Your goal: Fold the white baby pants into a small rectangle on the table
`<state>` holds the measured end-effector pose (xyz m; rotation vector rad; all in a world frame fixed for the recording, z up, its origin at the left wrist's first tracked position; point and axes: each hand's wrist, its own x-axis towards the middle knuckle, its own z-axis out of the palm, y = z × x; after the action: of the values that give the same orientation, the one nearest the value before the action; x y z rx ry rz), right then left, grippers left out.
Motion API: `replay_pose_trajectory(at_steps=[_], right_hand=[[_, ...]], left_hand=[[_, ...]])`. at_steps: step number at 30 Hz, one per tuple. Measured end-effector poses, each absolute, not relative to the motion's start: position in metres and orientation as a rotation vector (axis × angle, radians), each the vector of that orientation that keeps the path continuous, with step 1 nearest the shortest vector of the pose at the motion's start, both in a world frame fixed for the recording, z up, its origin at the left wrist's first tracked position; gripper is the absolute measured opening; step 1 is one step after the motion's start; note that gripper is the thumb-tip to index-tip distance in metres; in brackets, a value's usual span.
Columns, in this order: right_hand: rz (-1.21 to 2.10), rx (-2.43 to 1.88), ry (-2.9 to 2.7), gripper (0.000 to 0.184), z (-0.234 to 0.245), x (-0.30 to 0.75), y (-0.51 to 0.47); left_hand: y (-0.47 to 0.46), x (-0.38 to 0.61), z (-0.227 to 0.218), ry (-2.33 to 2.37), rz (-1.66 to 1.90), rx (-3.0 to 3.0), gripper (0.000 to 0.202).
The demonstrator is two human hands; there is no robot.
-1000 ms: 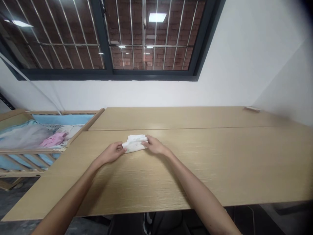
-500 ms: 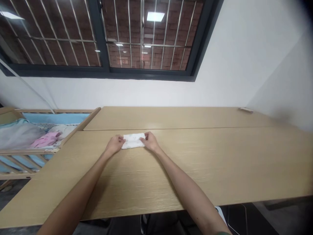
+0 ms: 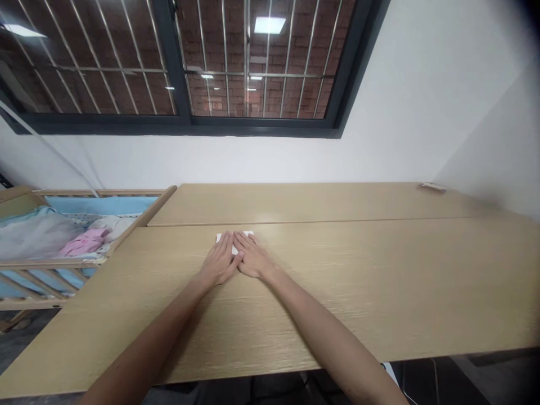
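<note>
A small folded white cloth [image 3: 234, 249] lies flat on the wooden table [image 3: 295, 304], mostly covered by my hands. My left hand [image 3: 218, 262] rests palm down over its left part, fingers stretched out and pointing away from me. Over the right part lies my right hand [image 3: 252, 256], also flat with fingers extended. The thumbs meet or nearly meet just below the cloth. Only its upper corners and a small patch between the hands show.
To the left stands a wooden crib [image 3: 139, 222] with blue lining, holding pale bedding and a pink cloth [image 3: 85, 242]. A small flat object [image 3: 432, 187] lies at the table's far right edge. Behind the table, a barred window [image 3: 257, 128] is set in the white wall.
Both hands have let go of the cloth's side edges and moved inward. They now lie flat on top of it, close together. The view has shifted slightly.
</note>
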<state>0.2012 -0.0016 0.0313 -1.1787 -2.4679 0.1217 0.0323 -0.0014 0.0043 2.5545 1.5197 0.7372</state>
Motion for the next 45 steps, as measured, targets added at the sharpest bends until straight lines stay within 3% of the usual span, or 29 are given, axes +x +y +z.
replay_pose_trajectory(at_steps=[11,16,20,25,29,33,38,45], right_hand=[[0.275,-1.273,-2.374,0.077,0.032,0.230,-0.001],[0.169,-1.082,-2.371,0.073,0.036,0.236,0.001],[0.288,-1.124,-2.338,0.070,0.031,0.236,0.013],[0.378,-1.196,-2.153,0.063,0.037,0.229,0.031],[0.664,-1.132,-1.866,0.055,0.058,0.224,0.039],[0.947,-1.079,-1.590,0.058,0.073,0.221,0.047],[1.043,-1.249,-1.655,0.051,0.066,0.220,0.061],[0.878,-1.320,-1.795,0.045,0.042,0.219,0.071]], left_hand=[[-0.001,0.010,0.004,1.673,0.607,2.676,0.089],[-0.002,0.002,0.014,1.447,0.617,2.862,0.074],[0.005,0.002,0.018,1.502,0.639,2.703,0.074],[0.012,0.004,0.032,1.541,0.786,2.596,0.036],[0.006,-0.003,0.048,1.608,0.929,2.466,0.029],[-0.004,-0.006,0.051,1.435,1.070,1.945,0.040],[-0.013,0.003,0.042,1.378,0.830,1.827,0.061],[-0.030,0.014,0.048,1.752,0.457,2.176,0.040]])
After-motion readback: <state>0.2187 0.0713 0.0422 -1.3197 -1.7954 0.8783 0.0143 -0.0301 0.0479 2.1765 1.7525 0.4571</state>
